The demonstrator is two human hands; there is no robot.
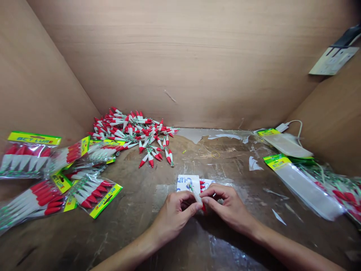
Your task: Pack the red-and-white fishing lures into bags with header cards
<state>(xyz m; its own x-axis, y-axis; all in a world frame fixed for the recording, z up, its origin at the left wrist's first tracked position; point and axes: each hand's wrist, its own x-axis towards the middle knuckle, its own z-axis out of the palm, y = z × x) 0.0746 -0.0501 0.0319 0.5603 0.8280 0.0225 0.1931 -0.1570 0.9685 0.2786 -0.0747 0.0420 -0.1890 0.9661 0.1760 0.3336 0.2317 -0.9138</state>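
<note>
In the middle of the table, my left hand (182,207) is closed in a pinch on a white fishing lure (197,195) with a red end and green strands. The lure is tilted, its strands pointing away from me. Opposite it, my right hand (222,201) pinches at the lure's red end, fingertips almost touching those of the left; the exact grip is partly hidden. Just beyond both hands lies a white card (183,182) with blue lettering. More red lure tips (202,185) show beside that card, partly covered by my right hand.
A heap of loose lures (132,128) lies at the back left. Filled lure packets (93,194) spread over the left side. At right are clear yellow-topped bags (301,184) beside more lures (346,195). Brown panels (194,64) enclose the table; paper scraps (254,164) lie on it.
</note>
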